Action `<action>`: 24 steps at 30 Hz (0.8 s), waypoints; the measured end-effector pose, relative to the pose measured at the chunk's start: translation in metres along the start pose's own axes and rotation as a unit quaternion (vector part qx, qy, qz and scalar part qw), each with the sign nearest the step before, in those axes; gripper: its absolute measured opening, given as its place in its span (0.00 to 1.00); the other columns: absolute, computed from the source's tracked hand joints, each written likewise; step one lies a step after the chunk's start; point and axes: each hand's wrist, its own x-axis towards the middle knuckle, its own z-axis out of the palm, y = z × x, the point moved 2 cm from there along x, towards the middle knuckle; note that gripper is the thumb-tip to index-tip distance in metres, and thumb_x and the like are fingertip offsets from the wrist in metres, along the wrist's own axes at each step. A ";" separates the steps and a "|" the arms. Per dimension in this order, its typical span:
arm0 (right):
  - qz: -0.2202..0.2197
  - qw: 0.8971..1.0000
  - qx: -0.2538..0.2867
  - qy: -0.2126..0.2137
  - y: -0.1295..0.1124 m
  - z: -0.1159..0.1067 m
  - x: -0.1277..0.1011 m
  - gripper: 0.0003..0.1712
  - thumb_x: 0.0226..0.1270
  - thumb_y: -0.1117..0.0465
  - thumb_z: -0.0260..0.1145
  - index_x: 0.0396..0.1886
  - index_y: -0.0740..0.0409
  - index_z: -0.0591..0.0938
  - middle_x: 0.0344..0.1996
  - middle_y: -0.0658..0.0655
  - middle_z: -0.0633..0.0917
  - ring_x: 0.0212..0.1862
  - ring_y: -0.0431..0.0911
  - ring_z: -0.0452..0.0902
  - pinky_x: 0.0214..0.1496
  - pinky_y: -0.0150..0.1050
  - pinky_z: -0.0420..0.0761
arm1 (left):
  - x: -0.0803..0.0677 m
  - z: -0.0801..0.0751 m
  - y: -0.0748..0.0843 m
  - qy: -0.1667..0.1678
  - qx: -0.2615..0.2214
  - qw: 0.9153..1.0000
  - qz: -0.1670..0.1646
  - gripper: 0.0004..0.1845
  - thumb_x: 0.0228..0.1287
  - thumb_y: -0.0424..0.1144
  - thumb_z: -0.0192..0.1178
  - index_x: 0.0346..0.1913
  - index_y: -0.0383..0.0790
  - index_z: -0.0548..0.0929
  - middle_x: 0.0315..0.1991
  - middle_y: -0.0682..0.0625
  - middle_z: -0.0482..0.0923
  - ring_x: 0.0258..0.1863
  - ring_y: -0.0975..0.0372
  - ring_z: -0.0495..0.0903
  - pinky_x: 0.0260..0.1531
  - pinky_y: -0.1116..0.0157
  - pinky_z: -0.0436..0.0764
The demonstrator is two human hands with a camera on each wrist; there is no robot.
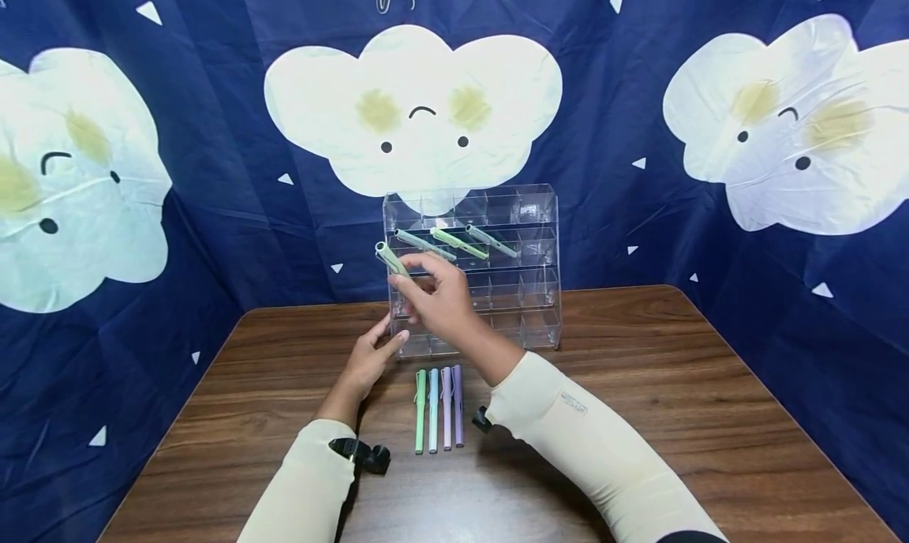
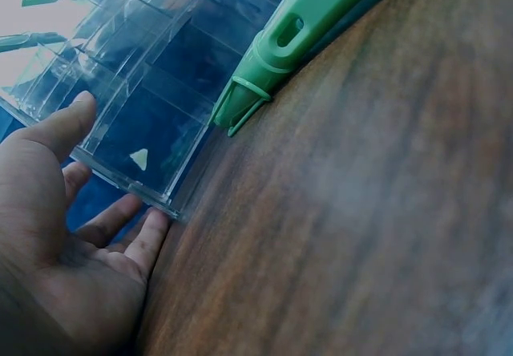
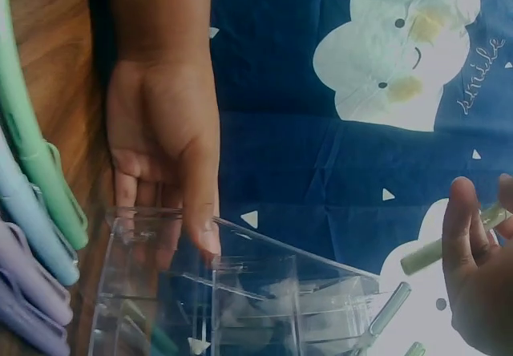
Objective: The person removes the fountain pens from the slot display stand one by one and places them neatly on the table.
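A clear acrylic organizer (image 1: 525, 290) with many compartments stands at the back of the wooden table. Three pale green pens (image 1: 459, 244) stick out of its second row. My right hand (image 1: 408, 278) pinches another pale green pen (image 1: 389, 257) in front of the organizer's left column, tip up and to the left. My left hand (image 1: 379, 350) rests with straight fingers against the organizer's lower left corner (image 2: 152, 75), thumb on its front face. Several pens lie side by side in front of it: green (image 1: 420, 409), light blue (image 1: 433, 409), pink and purple (image 1: 458, 405).
The brown table (image 1: 639, 417) reaches its far edge just behind the organizer. A dark blue cloth with white cloud faces (image 1: 213, 172) hangs behind and on both sides. Bare wood lies to the right and left of the pens.
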 end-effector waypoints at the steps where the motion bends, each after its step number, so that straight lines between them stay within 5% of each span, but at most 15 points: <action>1: -0.004 1.000 -0.003 0.003 0.001 -0.002 -0.003 0.12 0.79 0.64 0.71 0.55 0.65 0.87 0.43 0.64 0.84 0.19 0.44 0.80 0.23 0.40 0.85 | -0.001 0.000 0.000 0.000 -0.002 1.000 0.000 0.39 0.82 0.51 0.65 0.88 0.54 0.62 0.83 0.38 0.68 0.80 0.43 0.72 0.75 0.45 0.77; 8: -0.007 0.999 -0.040 0.013 0.010 -0.012 -0.024 0.09 0.72 0.67 0.77 0.46 0.67 0.89 0.29 0.66 0.86 0.17 0.41 0.76 0.20 0.32 0.75 | -0.003 0.001 0.001 0.000 -0.013 1.000 0.005 0.39 0.82 0.50 0.65 0.88 0.52 0.63 0.83 0.37 0.67 0.81 0.42 0.71 0.75 0.45 0.77; 16: 0.074 0.997 0.011 0.001 0.024 -0.026 -0.046 0.08 0.70 0.70 0.77 0.45 0.70 0.88 0.22 0.71 0.86 0.17 0.44 0.80 0.19 0.34 0.80 | 0.000 0.000 0.000 0.006 -0.016 1.000 0.000 0.39 0.81 0.48 0.66 0.87 0.51 0.63 0.82 0.37 0.69 0.79 0.44 0.74 0.71 0.54 0.81; 24: 0.123 0.990 0.057 -0.028 0.035 -0.039 -0.062 0.11 0.69 0.72 0.76 0.46 0.71 0.83 0.27 0.53 0.86 0.16 0.39 0.77 0.18 0.33 0.80 | 0.000 0.000 -0.001 -0.001 -0.016 1.000 -0.005 0.40 0.81 0.50 0.66 0.88 0.52 0.61 0.84 0.37 0.67 0.81 0.43 0.70 0.77 0.48 0.73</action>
